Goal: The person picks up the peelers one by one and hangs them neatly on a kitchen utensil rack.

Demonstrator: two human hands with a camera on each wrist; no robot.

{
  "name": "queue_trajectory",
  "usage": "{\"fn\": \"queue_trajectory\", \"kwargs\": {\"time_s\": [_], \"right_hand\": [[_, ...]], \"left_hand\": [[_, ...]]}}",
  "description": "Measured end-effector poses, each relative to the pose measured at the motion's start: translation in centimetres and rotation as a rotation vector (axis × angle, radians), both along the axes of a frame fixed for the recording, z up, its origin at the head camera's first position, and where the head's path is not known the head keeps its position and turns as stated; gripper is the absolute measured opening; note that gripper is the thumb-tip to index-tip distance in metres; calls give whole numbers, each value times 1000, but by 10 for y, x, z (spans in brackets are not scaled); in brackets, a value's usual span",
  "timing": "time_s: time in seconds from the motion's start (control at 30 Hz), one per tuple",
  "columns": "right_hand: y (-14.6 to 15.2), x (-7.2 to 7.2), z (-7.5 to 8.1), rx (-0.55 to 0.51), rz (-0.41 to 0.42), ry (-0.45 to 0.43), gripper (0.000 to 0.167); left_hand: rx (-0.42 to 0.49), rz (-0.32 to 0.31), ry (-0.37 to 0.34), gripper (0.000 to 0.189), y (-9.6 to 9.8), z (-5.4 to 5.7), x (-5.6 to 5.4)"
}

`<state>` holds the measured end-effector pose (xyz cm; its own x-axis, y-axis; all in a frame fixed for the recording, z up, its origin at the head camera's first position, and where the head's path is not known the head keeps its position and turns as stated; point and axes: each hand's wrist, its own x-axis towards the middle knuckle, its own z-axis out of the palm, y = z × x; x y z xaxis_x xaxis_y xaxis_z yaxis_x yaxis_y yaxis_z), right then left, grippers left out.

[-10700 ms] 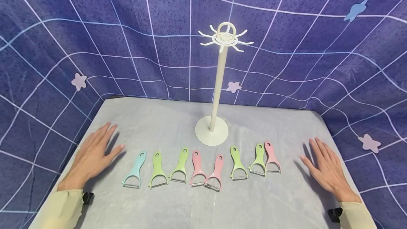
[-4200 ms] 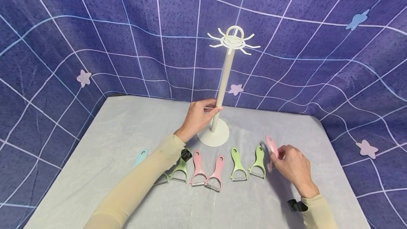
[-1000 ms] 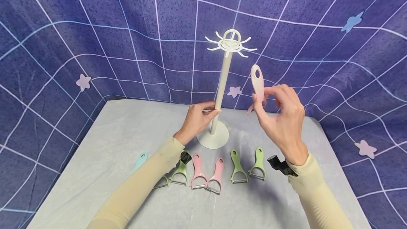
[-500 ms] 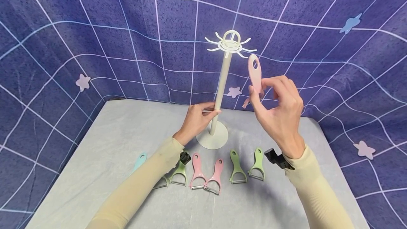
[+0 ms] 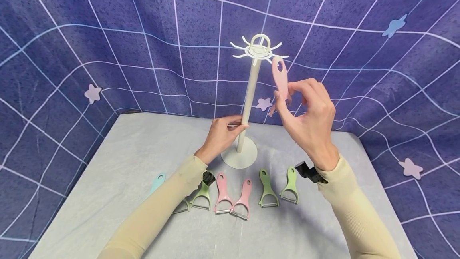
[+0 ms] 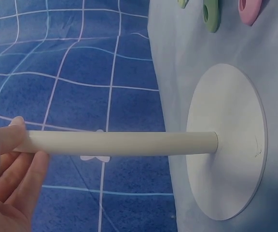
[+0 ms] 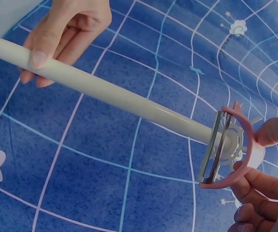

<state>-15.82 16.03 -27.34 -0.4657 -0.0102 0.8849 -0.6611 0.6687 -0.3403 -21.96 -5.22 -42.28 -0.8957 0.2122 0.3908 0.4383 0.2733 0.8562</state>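
Note:
My left hand [image 5: 221, 137] pinches the lower pole of a cream hook stand [image 5: 250, 87] between thumb and fingers. In the left wrist view the pole runs from my fingers down to its round base [image 6: 226, 188]. My right hand [image 5: 312, 119] pinches a pink peeler [image 5: 280, 77] by its handle, raised with the holed end up. That end is beside the stand's hooks [image 5: 259, 51], overlapping a right-hand hook in the head view; whether they touch I cannot tell. The right wrist view has the peeler's metal blade [image 7: 217, 150] facing the camera, with the hook ring behind it.
On the grey table [image 5: 280, 231] lie two pink peelers [image 5: 222, 189], [image 5: 245, 195], green peelers [image 5: 266, 187], [image 5: 291, 183], [image 5: 203, 195] and a blue peeler [image 5: 158, 182]. My left forearm covers part of the row. A blue patterned cloth [image 5: 161, 71] hangs behind.
The right hand picked the pink peeler off the table's right side, raised it, then moved it left and up to the hooks. The left hand came from the table to the pole and stayed there.

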Motion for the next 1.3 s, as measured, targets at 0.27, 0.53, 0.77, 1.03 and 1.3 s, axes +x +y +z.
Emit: {"fn": "queue_trajectory", "kwargs": {"time_s": [0.27,0.53,0.77,1.03,1.3], "right_hand": [[-4,-4,-2,8,2,-10,36],[-5,-7,-6,14,-3,-23,36],[-6,-10,-10,6,18,-38,37],[-5,-11,-14,9,22,-46,37],[-5,-11,-15,12,22,-52,34]], "left_hand": [[-4,4,-14,29,0,-1,0],[-3,5,-10,29,0,-1,-1],[-3,9,-13,28,0,-1,0],[-2,7,-10,28,0,-1,-1],[-9,7,-10,28,0,-2,-1]]}}
